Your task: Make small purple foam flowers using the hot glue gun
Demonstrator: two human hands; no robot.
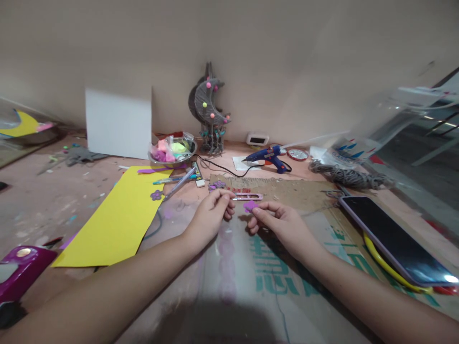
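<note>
My right hand [283, 222] pinches a small purple flower [250, 206] between thumb and fingers, above the cardboard. Facing it, a short gap to the left, my left hand [212, 215] has its fingers curled in and the thumb against the index finger. What that pinch holds, if anything, is too small to make out. Just beyond the fingertips lies a pink craft knife [251, 196]. Several darker purple flowers [217, 185] lie behind my left hand, and another purple flower [157, 195] rests at the yellow sheet's edge.
Cardboard [304, 191] lies under my hands. Yellow sheet [114, 215] and magenta tool [25, 267] are left; a phone [394, 239] and grey yarn [351, 176] right. Behind stand a blue glue gun [268, 156], a bowl [172, 161] of colourful clay and a grey moon ornament [208, 102].
</note>
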